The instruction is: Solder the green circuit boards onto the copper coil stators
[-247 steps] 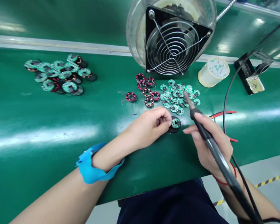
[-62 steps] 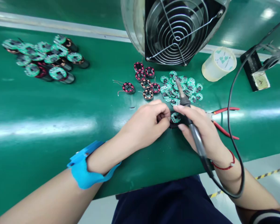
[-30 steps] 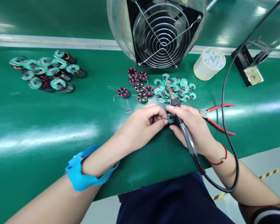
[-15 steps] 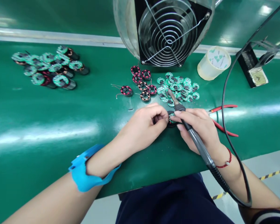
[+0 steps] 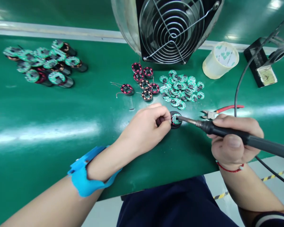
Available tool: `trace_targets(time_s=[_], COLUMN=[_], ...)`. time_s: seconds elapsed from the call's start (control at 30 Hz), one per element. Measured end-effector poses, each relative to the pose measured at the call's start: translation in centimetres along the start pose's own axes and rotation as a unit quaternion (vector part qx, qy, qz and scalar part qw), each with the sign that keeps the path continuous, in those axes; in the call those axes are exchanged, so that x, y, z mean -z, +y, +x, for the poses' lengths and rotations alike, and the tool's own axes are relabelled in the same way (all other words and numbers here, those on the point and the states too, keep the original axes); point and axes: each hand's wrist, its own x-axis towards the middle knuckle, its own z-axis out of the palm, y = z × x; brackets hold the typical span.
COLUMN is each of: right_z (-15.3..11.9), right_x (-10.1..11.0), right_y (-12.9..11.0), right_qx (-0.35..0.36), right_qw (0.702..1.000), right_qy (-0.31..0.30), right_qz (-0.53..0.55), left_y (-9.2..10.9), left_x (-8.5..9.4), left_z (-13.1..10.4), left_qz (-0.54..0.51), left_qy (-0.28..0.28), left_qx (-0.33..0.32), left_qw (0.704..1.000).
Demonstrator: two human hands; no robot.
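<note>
My right hand [image 5: 236,138] grips a soldering iron [image 5: 227,131] by its dark handle, held nearly level. The iron's tip touches, or is just over, a round green circuit board [image 5: 175,119]. That board sits on a motor stator [image 5: 176,126] with a dark rim, flat on the green bench. My left hand [image 5: 153,124] is closed, its fingertips pinched at the stator's left edge; whether a wire is between them is hidden. Behind it lie several loose stators [image 5: 147,95] with red or copper windings, and a pile of green circuit boards [image 5: 180,88].
Red-handled cutters [image 5: 209,114] lie just beyond my right hand. A fan with a wire guard [image 5: 172,34] stands at the back. Right of it are a tape roll [image 5: 215,67] and an iron stand [image 5: 260,67]. Several board-topped stators [image 5: 59,78] cluster at left. The iron's cable [image 5: 241,78] hangs at right.
My right hand has moved right and turned the soldering iron from pointing up and away to pointing left, its tip now at the circuit board. My left hand stays at the stator.
</note>
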Motion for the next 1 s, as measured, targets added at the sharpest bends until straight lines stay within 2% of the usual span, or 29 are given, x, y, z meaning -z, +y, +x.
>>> trace_targets(time_s=[0.1, 0.5, 0.83, 1.0], right_z=[0.27, 0.21, 0.43, 0.36], right_x=[-0.02, -0.05, -0.32, -0.22], right_y=[-0.22, -0.59, -0.7, -0.75], right_qx=[0.028, -0.008, 0.001, -0.001], right_qw=[0.998, 0.999, 0.999, 0.999], right_qy=[0.044, 0.026, 0.046, 0.036], right_qz=[0.023, -0.02, -0.004, -0.028], left_y=[0.05, 0.03, 0.04, 0.05], left_x=[-0.05, -0.1, -0.12, -0.1], left_z=[0.03, 0.04, 0.07, 0.12], left_qz=[0.001, 0.005, 0.01, 0.01], left_qy=[-0.001, 0.001, 0.004, 0.004], left_qx=[0.004, -0.002, 0.002, 0.0], left_qw=[1.0, 1.0, 1.0, 1.0])
